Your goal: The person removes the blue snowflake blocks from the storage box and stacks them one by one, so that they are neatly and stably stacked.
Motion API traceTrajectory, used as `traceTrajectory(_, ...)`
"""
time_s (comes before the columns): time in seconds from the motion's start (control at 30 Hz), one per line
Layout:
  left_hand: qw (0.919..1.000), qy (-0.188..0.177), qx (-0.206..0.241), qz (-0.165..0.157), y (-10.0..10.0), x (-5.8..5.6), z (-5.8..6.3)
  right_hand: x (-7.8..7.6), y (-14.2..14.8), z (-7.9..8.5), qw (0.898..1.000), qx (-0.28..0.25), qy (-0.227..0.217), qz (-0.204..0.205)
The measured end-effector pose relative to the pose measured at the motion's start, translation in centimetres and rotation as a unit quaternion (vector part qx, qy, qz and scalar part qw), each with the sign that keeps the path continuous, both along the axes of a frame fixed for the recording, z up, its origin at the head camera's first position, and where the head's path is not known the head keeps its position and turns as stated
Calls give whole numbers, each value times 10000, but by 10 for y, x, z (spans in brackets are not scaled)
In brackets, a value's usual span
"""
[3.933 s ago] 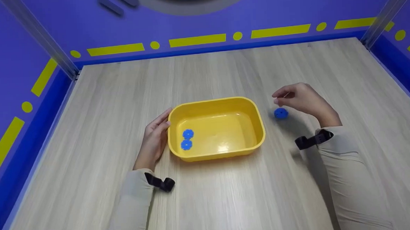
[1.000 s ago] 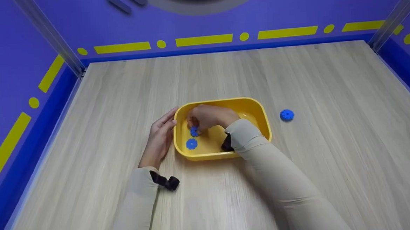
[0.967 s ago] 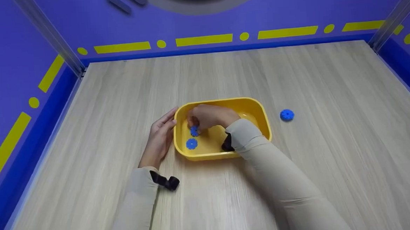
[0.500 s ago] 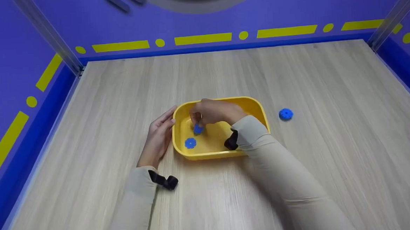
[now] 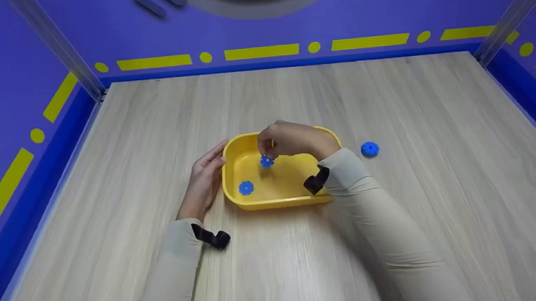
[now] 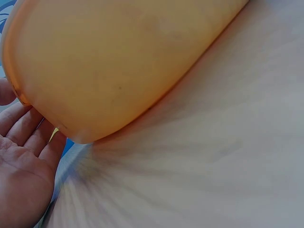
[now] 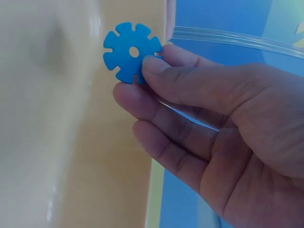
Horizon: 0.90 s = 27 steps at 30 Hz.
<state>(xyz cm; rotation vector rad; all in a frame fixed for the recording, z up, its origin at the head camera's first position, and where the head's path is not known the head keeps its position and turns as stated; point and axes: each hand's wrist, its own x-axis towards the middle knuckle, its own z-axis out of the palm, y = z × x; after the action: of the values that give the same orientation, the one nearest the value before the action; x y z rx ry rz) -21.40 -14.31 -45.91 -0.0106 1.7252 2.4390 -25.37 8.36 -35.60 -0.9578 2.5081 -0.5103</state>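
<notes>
A yellow plastic tub [image 5: 289, 202] sits mid-table. My left hand [image 5: 203, 179] rests against its left end, with fairly straight fingers along the outer wall and the thumb at the rim; the left wrist view shows those fingers [image 6: 28, 130] touching the wall. Over the inside of the tub, my right hand [image 5: 290, 138] pinches a blue interlocking disc [image 5: 266, 161] between thumb and fingers. In the right wrist view this disc [image 7: 124, 50] has a notched edge and a round centre hole. A second blue disc [image 5: 246, 188] lies flat on the tub floor, near the left end.
To the right of the tub, a small blue pile of notched discs [image 5: 369, 149] lies on the wooden table [image 5: 273, 260]. Purple-blue walls with yellow marks [image 5: 263, 52] stand along the back and sides.
My right hand went from beside the blue pile into the tub, then lifted one of its two discs, moving it right and toward the back. The left hand has stayed at the tub's end.
</notes>
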Motion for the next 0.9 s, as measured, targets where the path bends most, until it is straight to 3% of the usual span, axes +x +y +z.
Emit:
traceTrajectory(0.4,10000,11,89,10,1,1,2,10,37,16,9979,-500,246,-329)
traceTrajectory(0.9,9999,114,91,18,1,2,0,18,86,17,9916,-1034,549,-559)
